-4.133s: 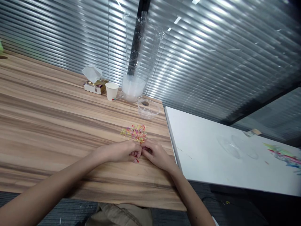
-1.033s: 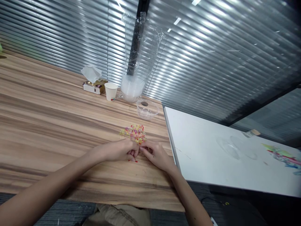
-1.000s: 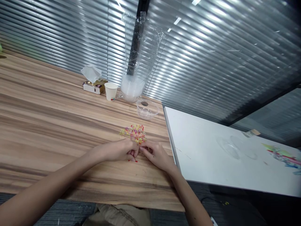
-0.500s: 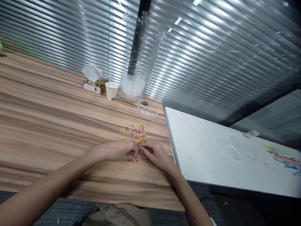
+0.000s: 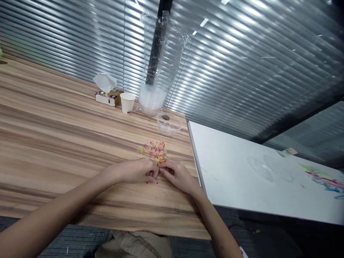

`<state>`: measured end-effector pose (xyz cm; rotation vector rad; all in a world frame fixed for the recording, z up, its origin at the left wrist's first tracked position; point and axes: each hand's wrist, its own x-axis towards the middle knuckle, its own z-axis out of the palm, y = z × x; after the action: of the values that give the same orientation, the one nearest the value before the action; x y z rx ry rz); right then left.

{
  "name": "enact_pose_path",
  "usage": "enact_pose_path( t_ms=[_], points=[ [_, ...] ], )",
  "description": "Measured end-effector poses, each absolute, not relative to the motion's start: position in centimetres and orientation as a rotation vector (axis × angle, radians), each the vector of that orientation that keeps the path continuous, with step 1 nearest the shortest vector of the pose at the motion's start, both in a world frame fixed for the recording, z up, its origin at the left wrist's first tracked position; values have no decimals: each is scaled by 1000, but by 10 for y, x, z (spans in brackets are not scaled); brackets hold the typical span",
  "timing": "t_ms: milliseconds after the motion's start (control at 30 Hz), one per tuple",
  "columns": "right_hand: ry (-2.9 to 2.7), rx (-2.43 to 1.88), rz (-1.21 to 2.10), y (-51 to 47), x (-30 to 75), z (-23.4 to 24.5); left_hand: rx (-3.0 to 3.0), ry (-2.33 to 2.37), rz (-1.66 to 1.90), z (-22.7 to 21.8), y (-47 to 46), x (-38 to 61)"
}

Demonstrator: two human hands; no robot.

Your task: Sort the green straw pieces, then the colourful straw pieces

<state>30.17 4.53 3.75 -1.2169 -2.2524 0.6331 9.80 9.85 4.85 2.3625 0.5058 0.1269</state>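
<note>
My left hand (image 5: 143, 171) is closed over the wooden table, its fingers curled in; tiny red bits show by its thumb tip. Touching or almost touching it, my right hand (image 5: 177, 175) has thumb and forefinger pinched together. What lies between the fingertips is too small to make out. Just beyond both hands is a loose pile of small, thin, colourful pieces (image 5: 154, 149), mostly yellow, red and pink, partly see-through. A clear plastic bowl (image 5: 169, 124) stands farther back, behind the pile.
Along the back of the wooden table (image 5: 67, 132) are a tissue pack (image 5: 109, 97), a paper cup (image 5: 127, 103) and stacked clear bowls (image 5: 151, 100) in a plastic bag. A white table (image 5: 236, 172) adjoins on the right, with clear lids (image 5: 260, 168) and colourful strips (image 5: 322, 177).
Both hands stay almost in the same place, with only slight finger movement. The pile and the containers have not moved.
</note>
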Motion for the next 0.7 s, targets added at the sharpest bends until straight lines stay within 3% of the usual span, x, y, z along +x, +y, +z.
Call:
enact_pose_path(
  t_ms=[700],
  points=[
    [-2258, -1226, 722, 45, 301, 43, 2371, 546, 133, 47, 95, 101]
  ],
)
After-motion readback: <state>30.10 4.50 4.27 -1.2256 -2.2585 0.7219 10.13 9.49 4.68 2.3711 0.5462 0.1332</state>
